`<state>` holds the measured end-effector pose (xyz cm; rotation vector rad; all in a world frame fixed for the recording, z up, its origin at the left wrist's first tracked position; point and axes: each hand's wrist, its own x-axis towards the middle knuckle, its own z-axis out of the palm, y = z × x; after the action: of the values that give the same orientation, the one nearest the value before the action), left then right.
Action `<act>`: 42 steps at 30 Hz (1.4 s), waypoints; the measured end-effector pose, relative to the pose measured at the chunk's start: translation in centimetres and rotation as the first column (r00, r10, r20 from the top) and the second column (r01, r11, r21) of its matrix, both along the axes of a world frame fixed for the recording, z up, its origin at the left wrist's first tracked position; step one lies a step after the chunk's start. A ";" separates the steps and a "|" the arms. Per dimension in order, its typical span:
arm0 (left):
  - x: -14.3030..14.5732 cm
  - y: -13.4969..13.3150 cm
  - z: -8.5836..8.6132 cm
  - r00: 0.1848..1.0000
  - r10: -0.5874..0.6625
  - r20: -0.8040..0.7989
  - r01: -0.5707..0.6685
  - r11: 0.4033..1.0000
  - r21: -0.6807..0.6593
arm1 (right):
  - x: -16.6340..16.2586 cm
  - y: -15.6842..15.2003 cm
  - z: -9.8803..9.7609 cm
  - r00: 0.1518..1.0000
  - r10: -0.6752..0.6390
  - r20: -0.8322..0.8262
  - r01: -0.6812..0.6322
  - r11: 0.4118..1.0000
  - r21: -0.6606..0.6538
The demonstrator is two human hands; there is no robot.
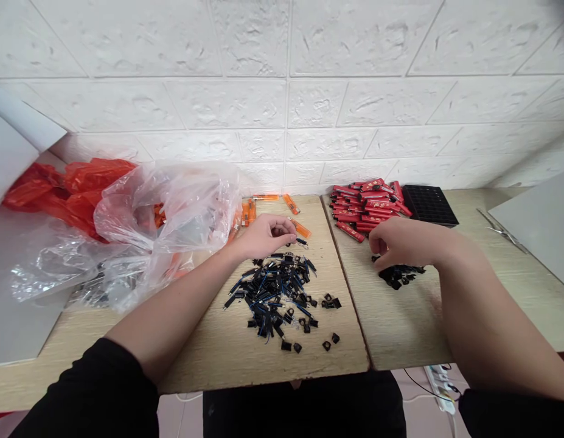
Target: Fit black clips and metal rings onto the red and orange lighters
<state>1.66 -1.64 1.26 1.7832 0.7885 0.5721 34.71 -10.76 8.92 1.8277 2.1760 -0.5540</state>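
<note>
While left hand pinches something tiny, unclear what, and right hand curls over black caps, a nudge could scatter them

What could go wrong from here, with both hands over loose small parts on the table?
Stray black caps lie near the table's front edge; the left forearm could sweep them off. The seam between the two boards runs beside the wired black parts, so small pieces might catch or drop there. The right hand rests on the small black pile, which could scatter toward the red lighters.
</note>
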 end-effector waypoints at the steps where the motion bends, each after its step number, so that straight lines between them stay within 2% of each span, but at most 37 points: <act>1: 0.0 0.0 0.0 1.000 0.000 0.000 0.000 1.000 0.004 | -0.5 -0.1 0.0 0.999 0.037 -0.034 -0.036 0.998 0.048; 4: 0.1 -0.1 -0.1 1.000 0.005 0.007 -0.005 1.000 0.020 | -3.2 -0.3 -0.7 0.960 0.174 -0.218 -0.110 0.954 0.278; 6: 0.2 0.0 -0.2 1.000 0.005 0.011 -0.006 0.999 0.032 | -5.6 -0.4 -1.8 0.901 0.227 -0.370 -0.058 0.908 0.415; 8: 0.2 0.0 -0.2 1.000 0.000 0.010 0.000 0.999 0.048 | -7.7 -0.4 -3.2 0.832 0.253 -0.494 -0.023 0.905 0.424; 11: 0.2 0.0 -0.1 1.000 -0.017 0.018 0.016 0.998 0.060 | -9.4 -0.2 -5.1 0.774 0.286 -0.565 -0.022 0.904 0.427; 14: 0.3 -0.1 0.0 0.999 -0.042 0.033 0.040 0.998 0.056 | -9.7 0.1 -5.5 0.766 0.303 -0.567 -0.029 0.897 0.440; 18: 0.3 -0.2 0.1 0.999 -0.038 0.039 0.035 0.996 0.078 | -9.5 0.0 -4.7 0.786 0.202 -0.585 0.011 0.940 0.341; 24: 0.4 -0.2 -0.4 0.997 -0.048 0.063 0.043 0.996 0.076 | -9.8 -0.1 -4.3 0.818 0.181 -0.546 -0.003 0.951 0.311; 27: 0.4 -0.1 -0.8 0.998 -0.030 0.059 0.025 0.996 0.087 | -8.6 0.2 -3.5 0.875 0.172 -0.452 -0.049 0.961 0.271; 30: 0.3 -0.1 -1.0 1.000 -0.006 0.028 0.003 0.995 0.097 | -6.1 0.7 -2.0 0.911 0.210 -0.356 -0.141 0.968 0.209; 33: 0.2 -0.2 -0.9 1.000 -0.013 -0.001 0.013 0.992 0.122 | -2.9 0.9 -0.6 0.925 0.208 -0.317 -0.198 0.978 0.063; 36: 0.0 -0.4 -0.5 1.000 -0.015 -0.012 0.017 0.988 0.152 | -0.6 0.7 0.3 0.972 0.134 -0.195 -0.165 0.974 -0.155; 38: -0.1 -0.4 -0.3 1.000 -0.008 -0.022 0.012 0.985 0.170 | -0.4 0.5 0.6 0.981 0.110 -0.158 -0.132 0.982 -0.135; 42: -0.2 -0.4 0.0 0.999 -0.021 -0.045 0.029 0.984 0.175 | -3.4 -0.1 0.2 0.955 0.095 -0.282 -0.056 0.988 0.145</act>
<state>1.42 -2.07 1.30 1.9701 0.7635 0.6034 31.36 -10.83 9.10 1.8170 2.5198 -0.7119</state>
